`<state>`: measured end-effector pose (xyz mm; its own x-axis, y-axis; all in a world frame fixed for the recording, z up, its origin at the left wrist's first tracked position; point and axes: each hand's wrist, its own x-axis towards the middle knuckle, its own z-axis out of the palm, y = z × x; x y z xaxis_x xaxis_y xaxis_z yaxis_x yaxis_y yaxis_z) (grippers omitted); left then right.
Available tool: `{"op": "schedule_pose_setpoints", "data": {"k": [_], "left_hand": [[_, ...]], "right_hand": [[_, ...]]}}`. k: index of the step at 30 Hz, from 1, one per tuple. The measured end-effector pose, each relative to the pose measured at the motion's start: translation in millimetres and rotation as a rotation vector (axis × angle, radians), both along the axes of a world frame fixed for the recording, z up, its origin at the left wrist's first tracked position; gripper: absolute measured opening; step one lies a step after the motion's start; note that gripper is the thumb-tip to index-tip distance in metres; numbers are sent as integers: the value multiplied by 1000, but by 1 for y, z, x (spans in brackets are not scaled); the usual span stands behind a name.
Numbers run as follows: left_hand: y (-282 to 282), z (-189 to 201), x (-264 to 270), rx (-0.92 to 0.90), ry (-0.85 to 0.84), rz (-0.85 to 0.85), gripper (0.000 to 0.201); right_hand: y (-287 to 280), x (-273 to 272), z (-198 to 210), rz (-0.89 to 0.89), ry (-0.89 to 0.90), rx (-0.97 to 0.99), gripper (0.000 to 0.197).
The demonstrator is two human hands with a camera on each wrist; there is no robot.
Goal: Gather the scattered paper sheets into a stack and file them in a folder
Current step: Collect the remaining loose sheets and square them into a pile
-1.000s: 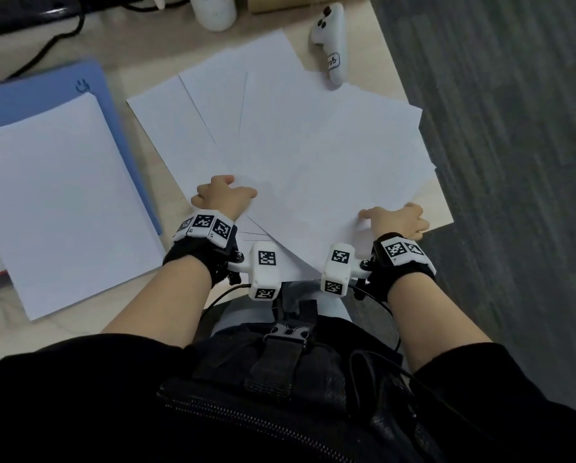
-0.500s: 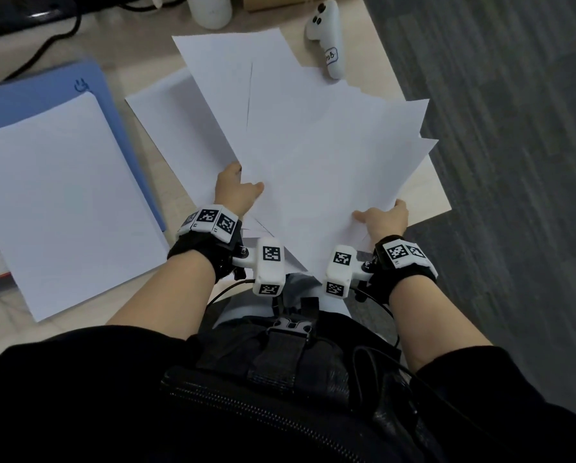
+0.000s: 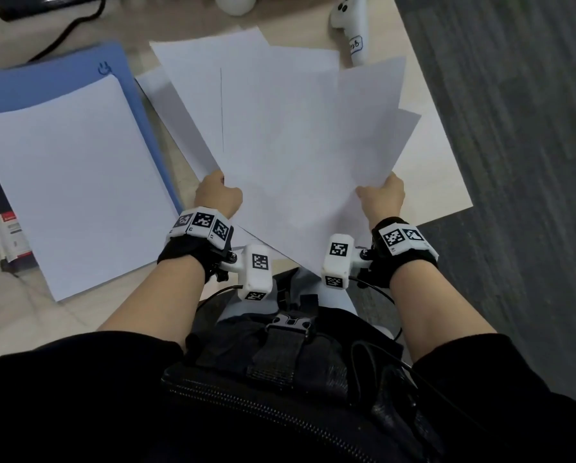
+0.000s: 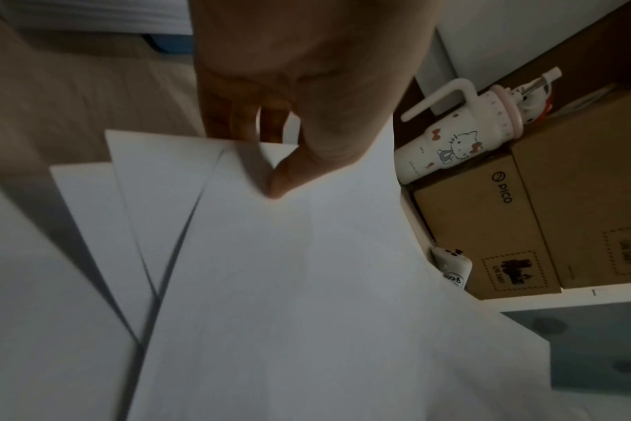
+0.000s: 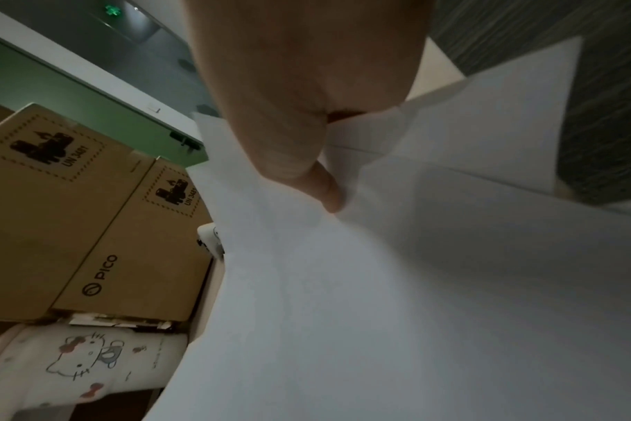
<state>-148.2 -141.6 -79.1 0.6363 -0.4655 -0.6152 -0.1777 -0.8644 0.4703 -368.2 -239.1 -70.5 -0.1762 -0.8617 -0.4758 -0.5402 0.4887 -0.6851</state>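
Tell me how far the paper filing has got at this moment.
Done: most loose sheets are gathered and lifted, though fanned. In hand: left hand and right hand pinch their near edges. Left: one sheet on the desk, squaring the stack, then filing it in the open blue folder.

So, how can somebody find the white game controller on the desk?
Start at the blue plastic folder on the light wooden desk and cross the fanned white paper sheets to the far right corner. The white game controller lies there, the only moulded thing with dark buttons.
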Motion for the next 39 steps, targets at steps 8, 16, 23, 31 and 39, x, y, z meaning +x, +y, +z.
{"op": "schedule_pose_setpoints", "data": {"k": [8,16,23,31,39], "left_hand": [[-18,5,19,8,-79,128,90],[-32,-1,29,-124,147,346,85],[-38,-1,30,-141,163,310,49],[-51,4,29,-189,53,329,75],[-64,2,44,-306,287,526,82]], "right_hand": [[-18,15,0,71,-24,-18,31],[-27,39,2,152,-145,102,40],[-35,48,4,221,-296,272,37],[-47,69,3,166,-175,125,51],[-59,73,14,276,-233,205,42]]}}
